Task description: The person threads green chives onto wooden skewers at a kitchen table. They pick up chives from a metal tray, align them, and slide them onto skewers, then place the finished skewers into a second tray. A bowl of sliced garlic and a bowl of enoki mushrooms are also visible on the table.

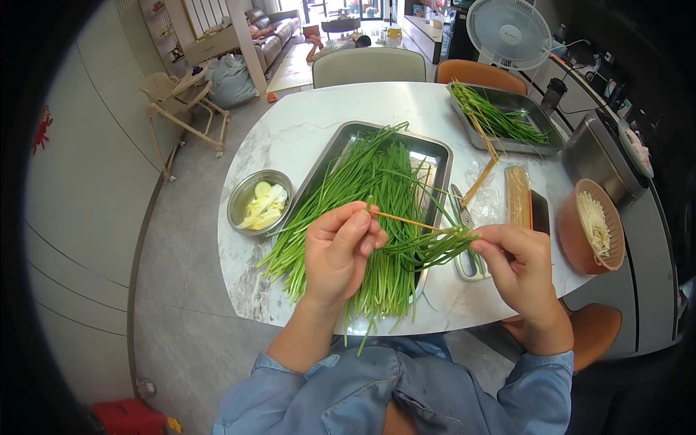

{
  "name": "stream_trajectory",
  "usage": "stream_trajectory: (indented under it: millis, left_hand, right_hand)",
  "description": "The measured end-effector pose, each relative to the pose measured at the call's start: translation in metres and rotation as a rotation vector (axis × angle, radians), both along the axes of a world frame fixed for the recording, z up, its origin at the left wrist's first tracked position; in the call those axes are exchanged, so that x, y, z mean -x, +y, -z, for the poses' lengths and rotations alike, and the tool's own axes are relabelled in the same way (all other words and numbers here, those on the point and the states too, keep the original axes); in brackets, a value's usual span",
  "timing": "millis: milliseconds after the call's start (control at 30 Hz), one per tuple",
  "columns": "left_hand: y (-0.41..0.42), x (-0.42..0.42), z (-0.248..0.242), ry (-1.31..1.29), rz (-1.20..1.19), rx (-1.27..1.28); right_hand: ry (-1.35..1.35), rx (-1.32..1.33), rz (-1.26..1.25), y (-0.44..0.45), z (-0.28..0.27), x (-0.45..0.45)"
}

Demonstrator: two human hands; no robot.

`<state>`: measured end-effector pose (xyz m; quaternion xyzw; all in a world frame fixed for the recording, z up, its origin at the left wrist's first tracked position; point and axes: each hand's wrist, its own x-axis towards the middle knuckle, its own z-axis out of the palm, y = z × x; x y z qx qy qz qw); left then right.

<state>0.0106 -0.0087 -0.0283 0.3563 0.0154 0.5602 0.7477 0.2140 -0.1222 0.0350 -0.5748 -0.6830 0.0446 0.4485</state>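
My left hand (342, 250) pinches the left end of a thin wooden skewer (405, 218), with a short green stalk end (370, 202) poking up at its fingertips. At the skewer's right end my right hand (516, 263) grips a small bunch of garlic chives (443, 247), gathered around the stick. Beneath both hands, a large pile of chives (375, 179) fills much of a rectangular steel tray (445, 157), and its pale stems hang over the near rim. Scissors with pale handles (472, 269) lie right of the tray, partly behind the held bunch.
A steel bowl (232, 209) of leaf scraps stands left. A second tray (535, 103) holds skewered chives (508, 117) at the back right. Nearby lie packed skewers (517, 196), clear plastic (485, 205) and a pink basket (579, 244) of pale enoki-like strands. A fan (508, 35) stands behind.
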Motion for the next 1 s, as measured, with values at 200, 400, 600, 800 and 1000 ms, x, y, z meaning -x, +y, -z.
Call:
stream_trajectory:
  millis: [200, 400, 600, 800, 1000]
  left_hand:
    - [-0.003, -0.004, 0.0, 0.184, -0.289, -0.163]
    - [-0.006, -0.007, 0.001, 0.328, -0.303, -0.198]
    - [-0.021, -0.026, -0.001, 0.441, -0.229, -0.297]
    - [-0.017, -0.032, -0.005, 0.525, -0.319, -0.36]
    - [0.003, 0.0, -0.005, 0.812, -0.243, -0.824]
  right_hand:
    - [-0.023, -0.008, -0.002, -0.001, 0.001, 0.001]
    - [-0.004, -0.013, -0.023, 0.001, 0.005, 0.002]
    - [-0.003, 0.02, -0.045, 0.003, 0.003, 0.006]
    - [0.003, 0.03, 0.01, 0.005, 0.004, 0.0]
    - [0.168, -0.084, 0.171, 0.014, 0.001, -0.028]
